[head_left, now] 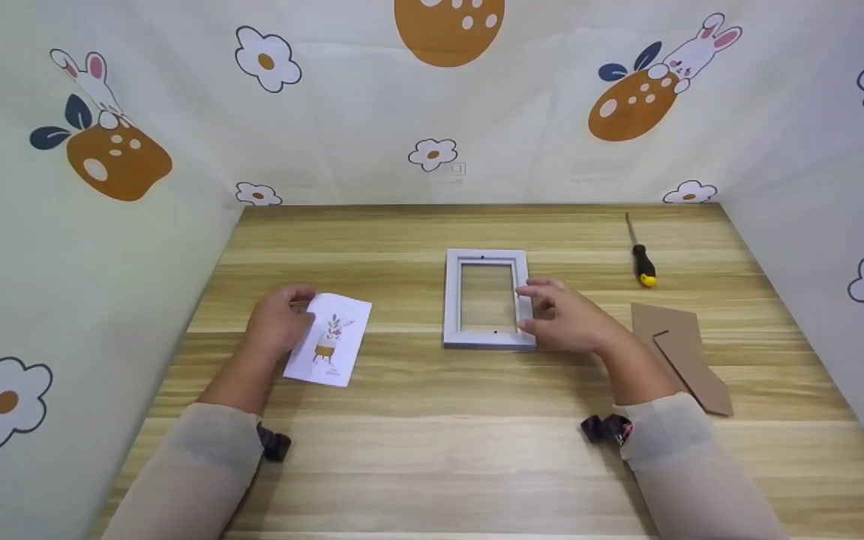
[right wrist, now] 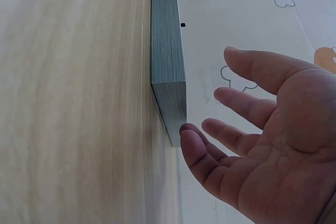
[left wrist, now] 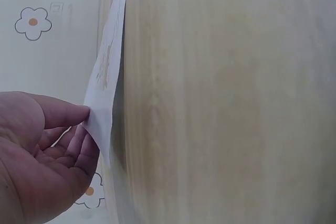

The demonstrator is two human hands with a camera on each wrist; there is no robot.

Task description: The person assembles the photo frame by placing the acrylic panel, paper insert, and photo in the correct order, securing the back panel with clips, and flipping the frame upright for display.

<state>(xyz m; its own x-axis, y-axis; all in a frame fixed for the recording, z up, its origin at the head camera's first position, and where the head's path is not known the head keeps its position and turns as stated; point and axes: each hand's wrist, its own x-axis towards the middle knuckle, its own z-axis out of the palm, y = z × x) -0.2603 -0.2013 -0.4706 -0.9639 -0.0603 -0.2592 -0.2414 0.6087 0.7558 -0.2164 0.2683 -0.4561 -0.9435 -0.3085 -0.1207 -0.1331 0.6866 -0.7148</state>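
Observation:
A white card printed with a plant in an orange pot lies on the left side of the table. My left hand pinches its left edge between thumb and fingers; in the left wrist view the card tilts up from the wood. At the middle sits a grey rectangular picture frame with an open centre. Beside its right edge hovers my right hand, fingers spread and holding nothing. The right wrist view shows those relaxed fingers close to the frame's corner.
On the right of the wooden table lies a brown backing board with a stand leg, partly behind my right forearm. Farther back is a screwdriver with a black and yellow handle. Patterned cloth walls enclose the table's back and sides.

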